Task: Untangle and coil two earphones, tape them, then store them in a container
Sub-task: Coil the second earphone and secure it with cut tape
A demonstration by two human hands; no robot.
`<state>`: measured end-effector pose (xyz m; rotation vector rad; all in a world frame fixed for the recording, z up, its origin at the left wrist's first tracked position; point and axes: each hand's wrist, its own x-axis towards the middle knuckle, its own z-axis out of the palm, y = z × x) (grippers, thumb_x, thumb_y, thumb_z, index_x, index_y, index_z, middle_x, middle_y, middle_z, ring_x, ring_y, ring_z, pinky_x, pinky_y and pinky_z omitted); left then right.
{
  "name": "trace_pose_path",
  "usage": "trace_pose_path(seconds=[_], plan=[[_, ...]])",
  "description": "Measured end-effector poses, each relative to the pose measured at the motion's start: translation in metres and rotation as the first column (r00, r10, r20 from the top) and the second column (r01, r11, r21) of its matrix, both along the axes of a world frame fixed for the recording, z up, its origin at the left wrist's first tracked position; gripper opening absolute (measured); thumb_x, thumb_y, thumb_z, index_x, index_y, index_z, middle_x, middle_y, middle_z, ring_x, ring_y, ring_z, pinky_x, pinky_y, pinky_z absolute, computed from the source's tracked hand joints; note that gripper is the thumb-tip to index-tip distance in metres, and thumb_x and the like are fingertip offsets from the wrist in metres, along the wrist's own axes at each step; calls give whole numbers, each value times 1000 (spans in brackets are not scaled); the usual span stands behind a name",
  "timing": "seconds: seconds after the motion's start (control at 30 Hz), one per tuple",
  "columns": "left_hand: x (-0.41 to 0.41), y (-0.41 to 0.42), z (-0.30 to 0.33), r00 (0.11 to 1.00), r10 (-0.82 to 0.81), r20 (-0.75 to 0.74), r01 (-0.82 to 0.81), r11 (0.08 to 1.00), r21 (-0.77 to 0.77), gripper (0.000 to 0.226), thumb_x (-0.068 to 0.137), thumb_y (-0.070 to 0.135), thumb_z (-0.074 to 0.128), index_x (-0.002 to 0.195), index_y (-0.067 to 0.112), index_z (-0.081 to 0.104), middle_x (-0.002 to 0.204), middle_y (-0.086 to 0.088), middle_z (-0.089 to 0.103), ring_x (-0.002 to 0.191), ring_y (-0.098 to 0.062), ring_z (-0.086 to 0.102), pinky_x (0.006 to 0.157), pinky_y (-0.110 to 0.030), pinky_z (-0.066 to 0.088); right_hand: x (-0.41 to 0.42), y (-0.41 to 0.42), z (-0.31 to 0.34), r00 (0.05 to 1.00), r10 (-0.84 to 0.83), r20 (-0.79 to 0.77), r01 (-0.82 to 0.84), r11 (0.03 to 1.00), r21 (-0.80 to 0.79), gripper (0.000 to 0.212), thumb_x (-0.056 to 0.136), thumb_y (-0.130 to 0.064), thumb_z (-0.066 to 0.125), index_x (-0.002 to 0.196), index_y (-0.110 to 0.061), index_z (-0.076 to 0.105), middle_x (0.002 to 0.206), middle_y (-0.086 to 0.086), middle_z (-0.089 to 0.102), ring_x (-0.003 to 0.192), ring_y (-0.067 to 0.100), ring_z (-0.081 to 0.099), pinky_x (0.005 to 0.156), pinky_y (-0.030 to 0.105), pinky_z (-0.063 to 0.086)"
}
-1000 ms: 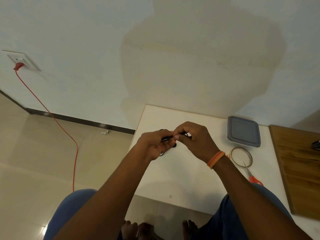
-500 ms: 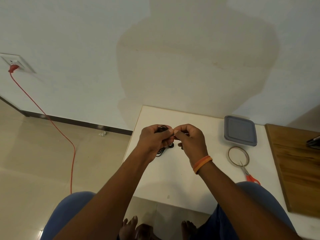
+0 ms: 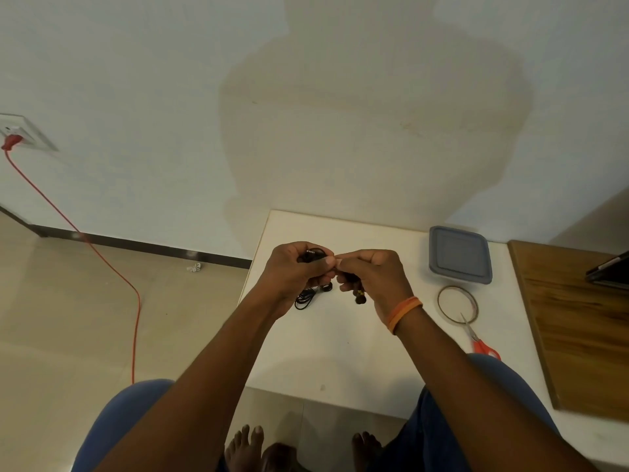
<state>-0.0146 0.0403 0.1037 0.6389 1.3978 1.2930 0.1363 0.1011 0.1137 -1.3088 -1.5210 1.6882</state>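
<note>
Both my hands hold black earphones above the white table point(image 3: 340, 352). My left hand point(image 3: 292, 274) is closed around a bundle of black cable point(image 3: 308, 298), whose loops hang below the fist onto the table. My right hand point(image 3: 371, 277) pinches the cable beside the left thumb, and a black earbud end point(image 3: 359, 298) dangles under its fingers. A grey lidded container point(image 3: 459, 253) stands at the back right of the table. Nearer lie a roll of clear tape point(image 3: 457, 303) and red-handled scissors point(image 3: 478, 340).
A wooden board point(image 3: 578, 325) covers the table's right side, with a dark device point(image 3: 609, 272) at the frame's edge. A red cord point(image 3: 102, 260) runs from a wall socket point(image 3: 20, 131) across the tiled floor at left. My knees and bare feet are below the table's front edge.
My hands have lifted slightly and drawn a little apart. More cable now hangs below my left fist, and an earbud end has come out under my right hand.
</note>
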Motion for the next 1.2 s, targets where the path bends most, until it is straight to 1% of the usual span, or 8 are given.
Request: trace_pose_path(seconds=[0.2, 0.33, 0.43, 0.5, 0.6, 0.83, 1.0, 1.2], plan=[[-2, 1, 8, 999, 0, 43, 0, 1000, -10, 7, 87, 8, 72, 94, 6, 73, 83, -12, 74, 78, -23, 72, 69, -26, 56, 0, 9, 0, 1000, -3, -15, 4, 996, 92, 6, 78, -15, 73, 74, -14, 77, 67, 15, 70, 54, 19, 62, 53, 32, 45], [-9, 1, 15, 947, 59, -315, -58, 998, 12, 19, 88, 25, 73, 106, 20, 72, 103, 3, 74, 99, -15, 70, 82, -30, 57, 6, 20, -2, 999, 5, -37, -3, 999, 52, 6, 78, -11, 72, 75, -11, 77, 72, 21, 69, 57, 21, 59, 60, 38, 43], [-8, -5, 20, 676, 120, -727, 37, 980, 195, 29, 90, 27, 70, 119, 27, 70, 122, 14, 66, 115, -2, 58, 97, -22, 46, 9, 22, -3, 1000, 27, -15, -26, 998, 58, 5, 77, -14, 73, 74, -13, 77, 67, 16, 68, 54, 18, 58, 54, 32, 41], [-3, -6, 18, 466, 45, -884, 256, 949, 183, 23, 89, 21, 71, 112, 17, 75, 117, 1, 71, 120, -17, 59, 100, -32, 45, 9, 21, -4, 999, 53, -6, -52, 996, 70, 5, 77, -15, 74, 74, -13, 77, 63, 13, 68, 53, 18, 59, 52, 30, 41], [6, -5, 12, 264, -44, -963, 400, 914, 67, 11, 90, 13, 65, 88, 4, 71, 79, -11, 67, 83, -32, 60, 86, -45, 46, 9, 21, -4, 996, 82, -24, -80, 994, 74, 5, 76, -13, 76, 74, -9, 77, 66, 16, 68, 58, 21, 60, 59, 38, 43], [18, 0, 7, 385, -25, -923, 259, 962, 82, 15, 90, 14, 67, 80, 7, 77, 61, -5, 66, 62, -22, 51, 57, -27, 23, 7, 17, -8, 1000, 23, 21, -25, 996, 82, 7, 78, -8, 71, 73, -10, 76, 61, 8, 68, 54, 15, 59, 54, 30, 45], [23, -3, 5, 663, 49, -747, 91, 985, 145, 7, 83, 5, 72, 81, 7, 78, 70, -4, 72, 65, -7, 64, 58, -8, 42, -2, 7, -11, 994, -6, 113, -36, 929, 369, 16, 81, -2, 62, 76, -12, 73, 56, -11, 63, 51, 2, 55, 52, 14, 46], [23, -2, 2, 654, 33, -756, 90, 989, 120, 8, 85, 8, 72, 79, 7, 77, 68, -4, 71, 62, -2, 62, 55, -9, 39, -2, 12, -15, 1000, -1, 5, 0, 984, 178, 14, 85, -6, 61, 78, -7, 74, 56, -3, 65, 50, 9, 57, 47, 21, 43]])
